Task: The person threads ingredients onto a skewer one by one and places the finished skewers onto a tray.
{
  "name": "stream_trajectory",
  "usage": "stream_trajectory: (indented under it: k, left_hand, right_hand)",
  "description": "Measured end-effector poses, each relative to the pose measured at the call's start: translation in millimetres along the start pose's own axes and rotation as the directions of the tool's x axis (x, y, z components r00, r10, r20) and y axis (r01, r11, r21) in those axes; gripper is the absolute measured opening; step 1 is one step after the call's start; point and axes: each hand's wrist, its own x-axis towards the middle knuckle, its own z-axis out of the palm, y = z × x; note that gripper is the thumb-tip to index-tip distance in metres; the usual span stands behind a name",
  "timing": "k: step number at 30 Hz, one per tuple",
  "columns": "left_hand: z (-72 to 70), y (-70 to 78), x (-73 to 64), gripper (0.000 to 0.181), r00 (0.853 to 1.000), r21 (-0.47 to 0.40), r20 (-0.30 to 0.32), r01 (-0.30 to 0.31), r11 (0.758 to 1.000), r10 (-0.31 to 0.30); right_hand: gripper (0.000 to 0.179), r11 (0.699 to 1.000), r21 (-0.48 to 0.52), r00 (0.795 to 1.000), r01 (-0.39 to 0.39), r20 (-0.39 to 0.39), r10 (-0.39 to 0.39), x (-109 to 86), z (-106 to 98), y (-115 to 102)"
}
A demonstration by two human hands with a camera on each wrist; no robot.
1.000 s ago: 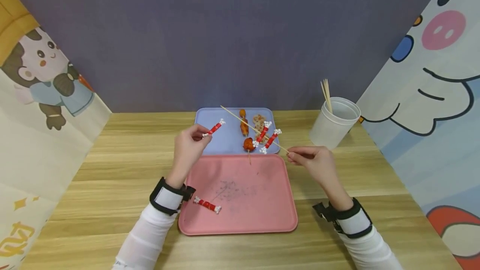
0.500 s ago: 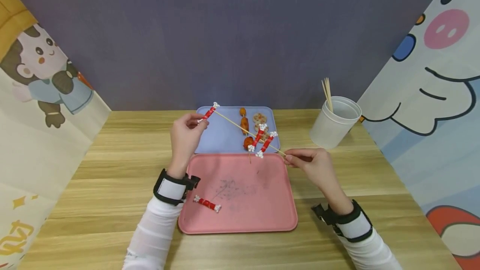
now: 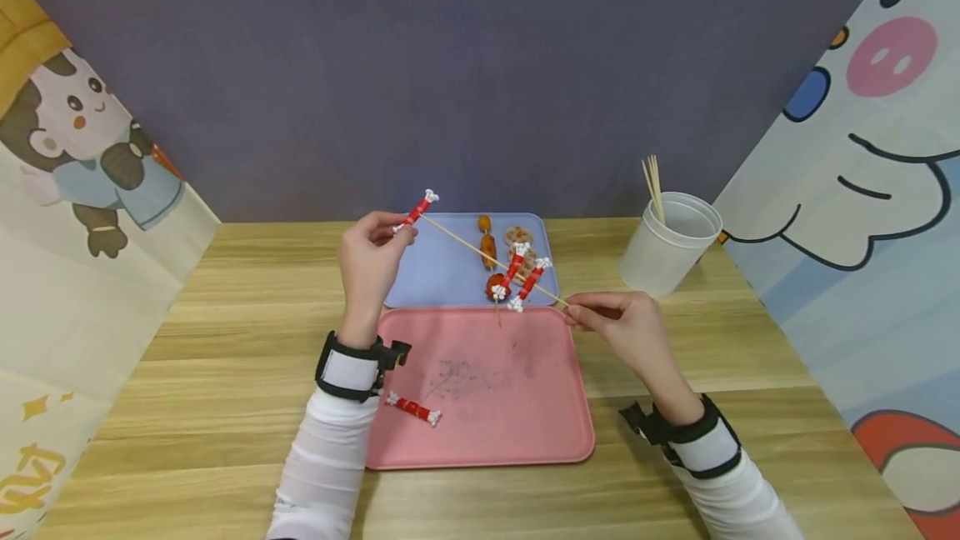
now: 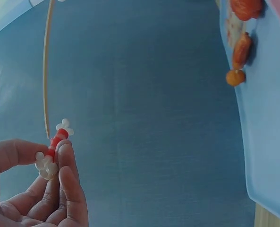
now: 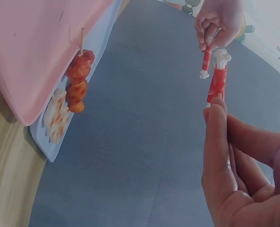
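Note:
My left hand [image 3: 369, 265] pinches a red-wrapped stick with white knobbed ends [image 4: 58, 137] between thumb and fingers. The pointed tip of a bamboo skewer [image 3: 457, 236] lies right at its red middle; whether it has gone in, I cannot tell. At the skewer's other end, my right hand [image 3: 626, 327] pinches it between thumb and fingertips. Two similar red-and-white sticks [image 3: 533, 282] sit crosswise on the skewer, nearer the right hand. Another red-and-white stick [image 3: 413, 409] lies on the left part of the pink tray [image 3: 517, 407].
Behind the pink tray is a blue tray [image 3: 431, 273], bearing a skewer of orange-brown food pieces [image 3: 488, 250] and pale round slices [image 3: 517, 236]. A white bucket [image 3: 663, 252] with several bamboo skewers [image 3: 652, 186] stands at the right. A dark grey wall [image 3: 480, 82] closes the back.
My left hand has moved forward and slightly left, bringing its red-and-white stick from beside the skewer to the tip. The right hand has shifted slightly left with the skewer.

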Motion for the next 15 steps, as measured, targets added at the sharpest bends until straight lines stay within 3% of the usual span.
stream_trajectory:
  k: [6, 15]
  left_hand:
    - [1.9, 8.7, 0.9, 0.014, 1.000, -0.003, -0.011, 0.001, 1.000, -0.001]
    - [-2.8, 39.0, -7.5, 0.013, 1.000, 0.018, -0.008, 0.017, 1.000, -0.017]
  right_hand:
    - [0.019, 1.000, 0.021, 1.000, 0.010, 0.001, -0.010, 0.7, 0, 0]
    - [0.019, 1.000, 0.022, 1.000, -0.001, 0.013, 0.000, -0.7, -1, -2]
